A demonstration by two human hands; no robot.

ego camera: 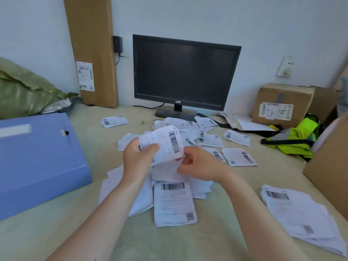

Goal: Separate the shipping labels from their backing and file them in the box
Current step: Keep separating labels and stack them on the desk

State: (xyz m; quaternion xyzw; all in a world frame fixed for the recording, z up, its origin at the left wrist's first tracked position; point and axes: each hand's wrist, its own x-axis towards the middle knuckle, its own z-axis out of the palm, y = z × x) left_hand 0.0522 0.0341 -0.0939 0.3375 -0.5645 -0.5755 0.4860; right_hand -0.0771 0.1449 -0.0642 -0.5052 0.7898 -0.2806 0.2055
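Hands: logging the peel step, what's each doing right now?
Left hand: grips the shipping label.
Right hand: pinches that label's lower corner.

Curled barcoded label (163, 144) above scattered labels (238, 156); blue box (37, 162) alongside.

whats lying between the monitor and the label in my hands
In the head view, a scatter of loose labels lies between the monitor and the held label, right up to the monitor's base.
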